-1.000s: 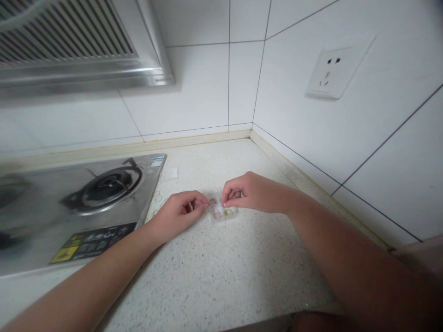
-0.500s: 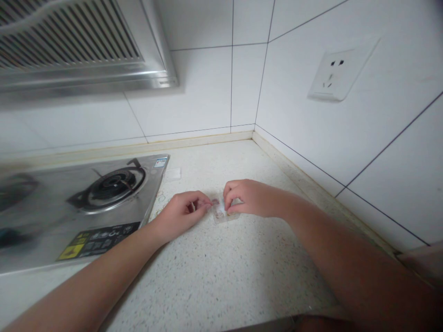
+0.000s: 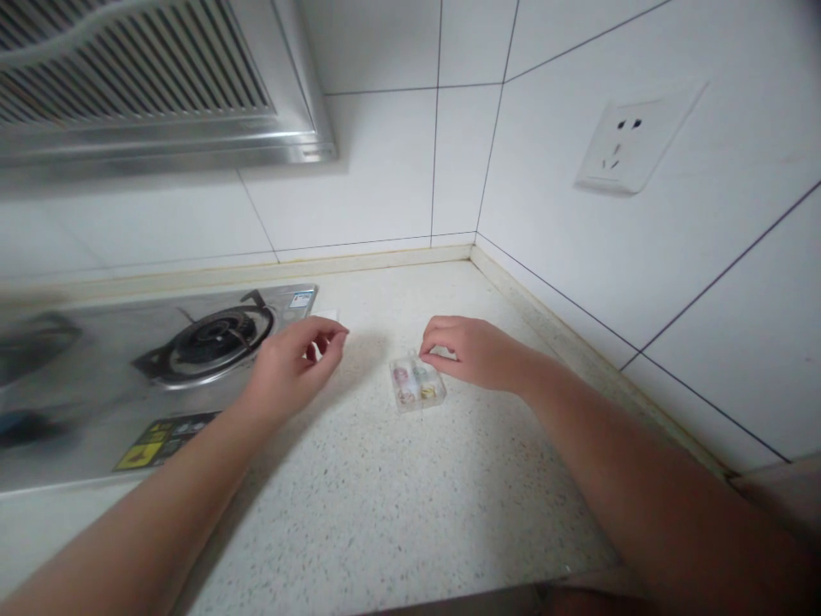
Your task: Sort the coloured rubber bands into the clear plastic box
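Note:
A small clear plastic box (image 3: 416,385) with several compartments of tiny coloured items lies on the speckled countertop (image 3: 398,496). My right hand (image 3: 471,352) rests just behind and right of it, fingers curled, thumb and forefinger pinched at the box's far edge. My left hand (image 3: 292,359) hovers off to the left beside the stove's corner, fingers loosely bent and apart, nothing visible in them. A flat clear lid (image 3: 328,316) peeks out just beyond its fingertips.
A steel gas stove (image 3: 154,376) with a black burner (image 3: 215,335) fills the left side. A range hood (image 3: 147,85) hangs above it. White tiled walls meet in a corner behind, with a wall socket (image 3: 625,141) on the right wall.
My left hand has let go at the box and swung left and away towards the stove's corner. My right hand has stayed by the box, which now shows fully.

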The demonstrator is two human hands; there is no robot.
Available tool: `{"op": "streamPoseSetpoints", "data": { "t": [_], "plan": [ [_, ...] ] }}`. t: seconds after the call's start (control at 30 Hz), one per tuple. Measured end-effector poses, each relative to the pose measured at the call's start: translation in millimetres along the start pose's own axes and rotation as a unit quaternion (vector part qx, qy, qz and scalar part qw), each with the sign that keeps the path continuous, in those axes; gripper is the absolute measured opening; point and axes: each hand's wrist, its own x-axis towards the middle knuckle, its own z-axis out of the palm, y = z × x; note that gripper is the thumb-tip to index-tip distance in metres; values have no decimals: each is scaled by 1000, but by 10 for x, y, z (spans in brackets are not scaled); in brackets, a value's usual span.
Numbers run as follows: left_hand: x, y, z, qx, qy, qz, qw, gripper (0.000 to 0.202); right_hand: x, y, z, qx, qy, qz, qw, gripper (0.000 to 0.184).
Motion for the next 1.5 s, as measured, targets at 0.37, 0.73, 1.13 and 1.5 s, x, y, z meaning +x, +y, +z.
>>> {"op": "streamPoseSetpoints", "data": {
  "t": [0.37, 0.73, 1.13, 1.5],
  "plan": [
    [241, -573, -480, 259, -131, 23, 957, 25, -12, -3, -8, -10, -6, 2, 1000, 19],
    [236, -911, -444, 229, -314, -4, 921, 19, -18, 7, -1, -25, -25, 7, 999, 18],
    [263, -817, -395, 245, -349, 0, 905, 19, -13, -11, -8, -34, -27, 3, 999, 19],
    [229, -772, -336, 290, -311, -7, 905, 17, -17, -41, -18, -36, -26, 1, 999, 19]
  ]
}}
